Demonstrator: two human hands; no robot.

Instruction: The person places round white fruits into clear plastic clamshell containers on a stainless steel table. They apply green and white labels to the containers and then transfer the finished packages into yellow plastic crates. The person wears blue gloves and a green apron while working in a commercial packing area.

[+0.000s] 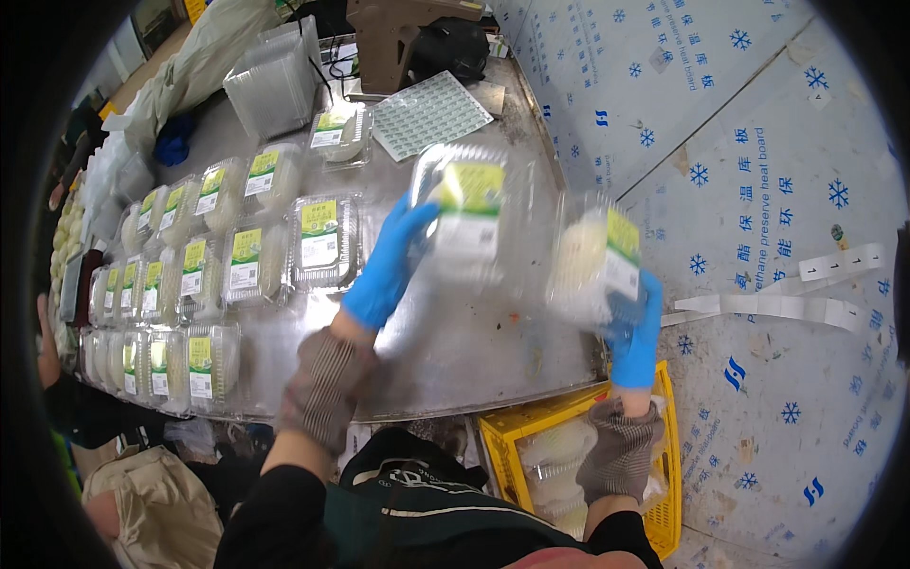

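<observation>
Held a labelled clear box [469, 218] above the steel table [474, 346] in the half-curled left hand [387, 270], by its left edge; gripped a second box [590, 261] low in the curled right hand [637, 337], probably keeping labels [474, 188] uncovered.

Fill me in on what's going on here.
The person's blue-gloved left hand holds a clear labelled box over the metal table. The right hand, gloved too, holds a second box near the table's right edge; both are blurred. More labelled boxes stand in rows on the left, and one lies by the sticker sheet. A yellow crate by the near right corner has packs in it.
</observation>
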